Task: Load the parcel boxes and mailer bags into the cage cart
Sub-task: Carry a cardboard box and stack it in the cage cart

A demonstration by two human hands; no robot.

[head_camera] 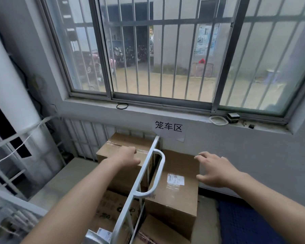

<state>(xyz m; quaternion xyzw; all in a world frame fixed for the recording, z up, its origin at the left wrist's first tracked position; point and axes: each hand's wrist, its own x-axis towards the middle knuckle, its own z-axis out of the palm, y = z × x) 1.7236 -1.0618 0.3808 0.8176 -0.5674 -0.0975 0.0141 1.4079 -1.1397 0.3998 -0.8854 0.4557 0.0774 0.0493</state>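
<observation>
Labelled carton (176,199) sits outside the cage cart (141,175), just right of its side rail, on top of another carton (155,231). It's stiff taped cardboard and bulky, so probably a two-hand lift by opposite sides; weight unknown. Right hand (217,169) grip wide, fingers spread at its right edge. Left hand (128,156) has fingers bent on the top carton (113,147) in the cart, stacked on a printed carton (113,206); can't tell if it's holding.
</observation>
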